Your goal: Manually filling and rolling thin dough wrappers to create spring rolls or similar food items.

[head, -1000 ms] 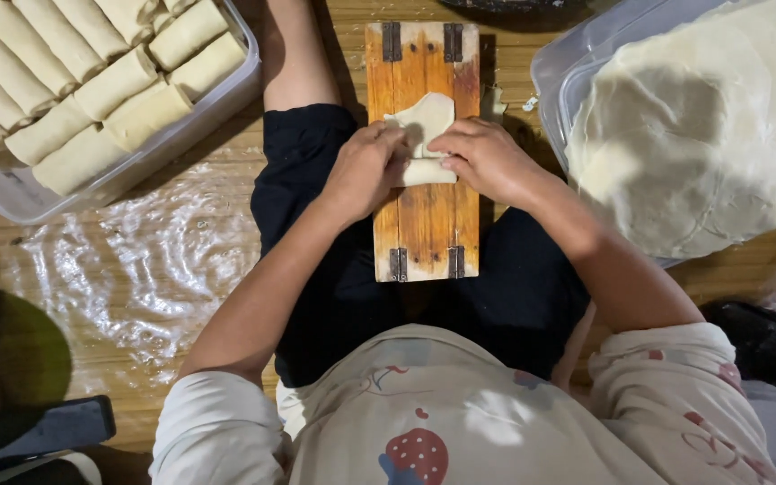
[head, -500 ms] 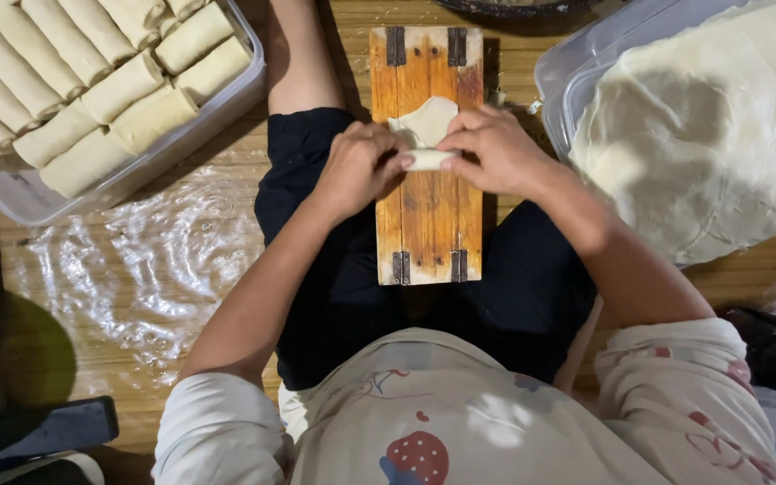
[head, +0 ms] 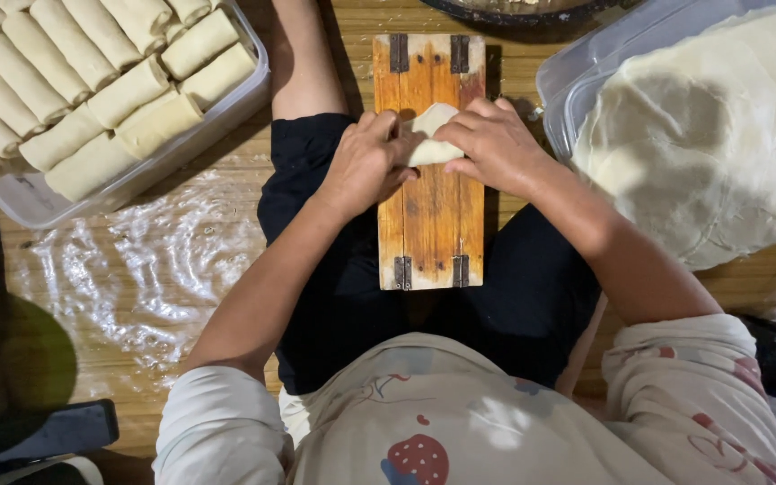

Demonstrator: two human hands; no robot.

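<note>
A wooden board (head: 431,233) with metal hinges lies across my lap. On its upper half a pale dough wrapper roll (head: 430,144) sits between my hands. My left hand (head: 365,166) presses on the roll's left end with curled fingers. My right hand (head: 491,144) covers its right end, fingers bent over the top. Only the middle of the roll and a pointed flap of wrapper show between the hands.
A clear plastic tray (head: 226,112) at the top left holds several finished rolls (head: 92,81). At the right a clear container (head: 568,90) holds a stack of round wrappers (head: 711,135). A dark pan rim (head: 514,9) is at the top. Crinkled plastic sheet (head: 154,269) covers the wooden floor at left.
Both hands have shifted up the board with the roll, which has been rolled further so less loose wrapper shows.
</note>
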